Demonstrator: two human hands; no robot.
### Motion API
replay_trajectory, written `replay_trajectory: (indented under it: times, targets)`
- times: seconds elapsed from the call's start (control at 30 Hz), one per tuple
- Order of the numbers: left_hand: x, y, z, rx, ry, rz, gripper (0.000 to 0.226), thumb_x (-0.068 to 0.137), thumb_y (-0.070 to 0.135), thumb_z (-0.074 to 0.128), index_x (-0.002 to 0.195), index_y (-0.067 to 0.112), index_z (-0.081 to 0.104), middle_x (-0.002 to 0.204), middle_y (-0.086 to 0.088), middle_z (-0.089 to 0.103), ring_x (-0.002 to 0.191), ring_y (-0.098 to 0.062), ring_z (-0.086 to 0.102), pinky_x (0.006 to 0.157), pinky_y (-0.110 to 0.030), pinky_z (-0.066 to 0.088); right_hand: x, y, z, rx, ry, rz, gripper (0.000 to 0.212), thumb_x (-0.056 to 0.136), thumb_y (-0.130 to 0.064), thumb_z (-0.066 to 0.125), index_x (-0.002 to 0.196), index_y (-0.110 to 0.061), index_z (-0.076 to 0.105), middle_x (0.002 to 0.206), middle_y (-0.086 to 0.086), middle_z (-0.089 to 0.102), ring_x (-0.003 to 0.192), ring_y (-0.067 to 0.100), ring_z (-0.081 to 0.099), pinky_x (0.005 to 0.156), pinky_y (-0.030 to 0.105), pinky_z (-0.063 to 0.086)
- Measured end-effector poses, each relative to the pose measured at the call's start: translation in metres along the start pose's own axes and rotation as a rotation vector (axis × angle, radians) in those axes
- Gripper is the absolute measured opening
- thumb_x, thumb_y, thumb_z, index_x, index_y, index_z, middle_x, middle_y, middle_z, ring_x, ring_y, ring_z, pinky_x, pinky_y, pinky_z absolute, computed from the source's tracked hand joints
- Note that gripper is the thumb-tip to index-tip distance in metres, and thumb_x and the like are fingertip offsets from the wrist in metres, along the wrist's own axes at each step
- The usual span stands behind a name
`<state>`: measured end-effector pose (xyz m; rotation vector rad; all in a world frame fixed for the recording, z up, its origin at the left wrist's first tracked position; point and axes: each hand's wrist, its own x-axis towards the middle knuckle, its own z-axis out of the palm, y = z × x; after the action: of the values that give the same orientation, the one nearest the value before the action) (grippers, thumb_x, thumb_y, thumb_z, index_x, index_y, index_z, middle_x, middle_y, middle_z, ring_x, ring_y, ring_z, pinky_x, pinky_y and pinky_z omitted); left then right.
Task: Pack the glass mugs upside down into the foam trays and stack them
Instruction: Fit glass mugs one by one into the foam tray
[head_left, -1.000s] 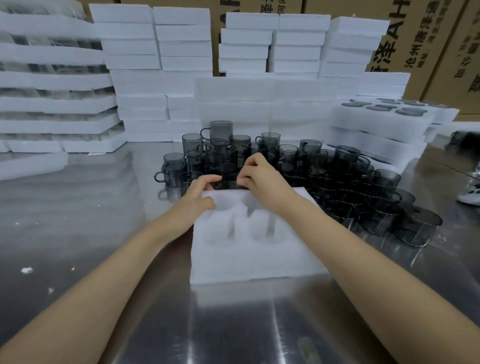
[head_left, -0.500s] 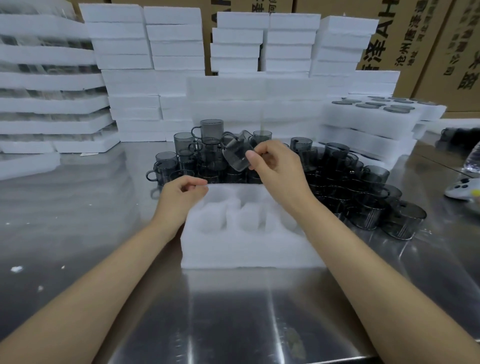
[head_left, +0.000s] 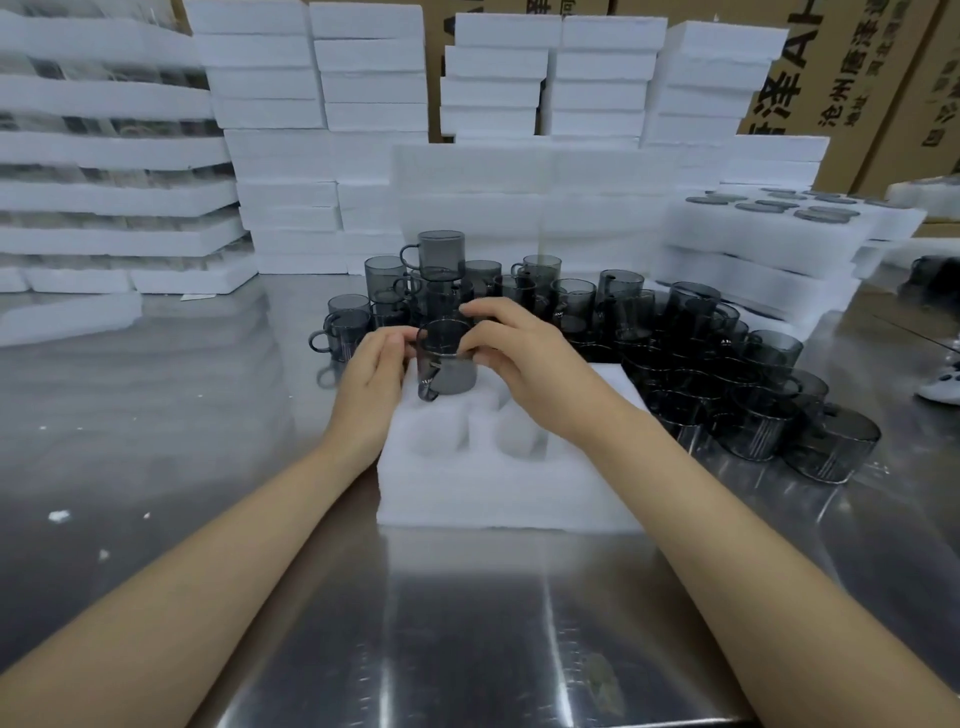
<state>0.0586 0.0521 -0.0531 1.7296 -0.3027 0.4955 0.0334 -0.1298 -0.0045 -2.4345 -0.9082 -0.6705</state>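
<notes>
Steel bench (head_left: 467, 623), nearest me. Foam tray (head_left: 498, 493) lies under both wrists, near pockets unfilled. Left hand (head_left: 371, 374) and right hand (head_left: 519, 358) both grasp one smoked glass mug (head_left: 447, 369) between them, fingers curled against its sides; it sits in the tray's far-left pocket. Orientation: cannot tell. Beyond my fingertips, loose mugs (head_left: 675, 353) crowd together; behind them, stacked foam (head_left: 519, 197), then cartons (head_left: 857, 78).

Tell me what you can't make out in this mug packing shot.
Head view:
- lower end of mug: down in foam tray pocket.
- grip of left hand on mug: fingertips behind its knuckles.
- far tray pockets: behind right hand.
- print on boxes: cut by top edge, foam stacks.
</notes>
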Motion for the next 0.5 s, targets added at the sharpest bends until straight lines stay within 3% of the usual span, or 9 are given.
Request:
replay_trajectory:
  times: [0.07, 0.17, 0.3, 0.5]
  targets:
    - [-0.001, 0.002, 0.001, -0.050, -0.018, -0.018, 0.028, 0.102, 0.027, 0.040, 0.094, 0.038, 0.064, 0.097, 0.013, 0.059, 0.085, 0.011, 0.054, 0.081, -0.010, 0.039, 0.000, 0.001, 0.000, -0.012, -0.013, 0.039, 0.020, 0.094, 0.001, 0.051, 0.107, -0.002, 0.067, 0.136, 0.011, 0.050, 0.117, 0.028, 0.054, 0.098, 0.032, 0.042]
    - [-0.003, 0.003, 0.001, -0.126, -0.130, -0.020, 0.018, 0.096, 0.034, 0.050, 0.109, 0.034, 0.062, 0.118, 0.007, 0.063, 0.115, -0.006, 0.055, 0.099, -0.025, 0.039, 0.000, 0.001, 0.001, -0.014, -0.016, 0.056, 0.021, 0.093, 0.003, 0.052, 0.107, -0.002, 0.067, 0.126, 0.011, 0.057, 0.112, 0.027, 0.056, 0.095, 0.030, 0.043]
    - [-0.003, 0.008, -0.001, -0.179, -0.179, -0.057, 0.023, 0.096, 0.024, 0.055, 0.118, 0.027, 0.060, 0.112, 0.016, 0.065, 0.108, 0.003, 0.059, 0.091, -0.017, 0.041, 0.002, -0.001, 0.000, -0.029, -0.002, 0.092, 0.021, 0.093, -0.001, 0.055, 0.110, -0.004, 0.067, 0.116, 0.010, 0.059, 0.104, 0.027, 0.057, 0.090, 0.036, 0.045]
    - [-0.004, 0.012, -0.005, -0.173, -0.271, -0.040, 0.033, 0.096, 0.014, 0.053, 0.126, 0.028, 0.058, 0.113, 0.006, 0.069, 0.108, 0.000, 0.061, 0.087, -0.010, 0.044, -0.002, 0.001, -0.002, -0.070, -0.088, 0.068, 0.016, 0.092, -0.008, 0.059, 0.105, -0.008, 0.069, 0.106, 0.006, 0.052, 0.089, 0.026, 0.055, 0.080, 0.043, 0.047]
